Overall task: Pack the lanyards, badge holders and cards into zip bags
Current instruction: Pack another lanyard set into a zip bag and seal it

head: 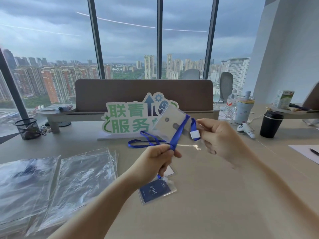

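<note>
I hold a clear badge holder (170, 124) with a pale card inside up above the table. A blue lanyard (179, 133) is wound across it. My right hand (222, 137) grips the holder's right end at the lanyard's white clasp. My left hand (159, 157) pinches the blue strap below the holder, and its loose loop (143, 142) trails to the left. On the table under my left hand lies a second badge holder with a dark blue card (156, 191). Clear zip bags (81, 180) lie in piles at the left.
A green and white sign (131, 118) stands behind my hands, in front of a brown divider (143, 91). At the left is a black mesh pen cup (27, 128). At the right are a black cup (270, 125), a pale tumbler (244, 109) and paper with a pen (309, 152).
</note>
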A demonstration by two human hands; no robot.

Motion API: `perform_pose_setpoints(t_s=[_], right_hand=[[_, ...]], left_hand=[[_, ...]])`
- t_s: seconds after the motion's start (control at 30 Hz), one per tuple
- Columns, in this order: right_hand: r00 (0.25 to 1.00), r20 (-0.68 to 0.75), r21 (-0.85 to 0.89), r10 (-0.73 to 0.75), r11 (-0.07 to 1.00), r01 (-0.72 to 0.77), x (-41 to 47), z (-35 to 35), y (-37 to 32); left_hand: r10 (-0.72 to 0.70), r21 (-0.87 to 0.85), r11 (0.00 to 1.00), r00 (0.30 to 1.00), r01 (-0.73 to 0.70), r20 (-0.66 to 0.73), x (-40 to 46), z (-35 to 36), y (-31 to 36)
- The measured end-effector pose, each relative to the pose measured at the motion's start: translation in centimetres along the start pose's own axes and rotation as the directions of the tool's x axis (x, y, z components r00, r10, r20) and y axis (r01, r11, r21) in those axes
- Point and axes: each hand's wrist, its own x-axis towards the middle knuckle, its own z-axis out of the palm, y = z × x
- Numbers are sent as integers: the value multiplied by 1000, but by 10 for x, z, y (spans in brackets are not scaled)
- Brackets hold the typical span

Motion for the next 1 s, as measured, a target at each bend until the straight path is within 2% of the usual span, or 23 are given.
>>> perform_pose_setpoints(t_s=[0.07, 0.1, 0.13, 0.2, 0.23, 0.27, 0.33, 0.4, 0.53, 0.6, 0.7, 0.8, 1.0], right_hand=[[995, -74, -233, -68, 971, 49, -1, 1, -3], [989, -93, -400, -114, 914, 68, 0, 1, -1], [987, -92, -551, -131, 833, 59, 1, 0, 2], [996, -31, -730, -85, 682, 36, 1, 0, 8], [999, 31, -753, -37, 656, 47, 1, 2, 11], [993, 112, -738, 35, 672, 59, 1, 4, 13], [949, 270, -643, 162, 764, 53, -2, 8, 15], [904, 360, -569, 232, 822, 16, -3, 9, 15], [867, 438, -457, 237, 889, -12, -2, 9, 15], [885, 422, -373, 198, 927, -30, -2, 10, 17], [959, 234, -76, 161, 986, -147, -3, 15, 25], [974, 75, 303, 215, 925, -228, -9, 23, 38], [938, 100, 546, 333, 770, -331, -41, 77, 61]], left_hand=[[-43, 175, 984, 999, 36, 32, -3, -2, 2], [-47, 313, 949, 998, 32, 42, -5, -5, 3], [-36, 471, 882, 998, 6, 55, -7, -8, 6], [35, 744, 664, 996, -82, 79, -10, -13, 10], [107, 817, 560, 990, -140, 96, -12, -15, 12], [197, 838, 506, 973, -206, 120, -13, -17, 13], [361, 804, 485, 916, -344, 174, -12, -19, 9], [420, 753, 522, 889, -401, 181, -10, -20, 2], [283, 430, 860, 958, -277, 51, -10, -15, -3], [192, 269, 947, 981, -177, -29, -11, -14, -2], [73, 93, 994, 978, -56, -194, -9, -16, -3], [5, -20, 1000, 939, -13, -344, -6, -19, -9], [-53, -134, 991, 880, -12, -472, -4, -12, -27]])
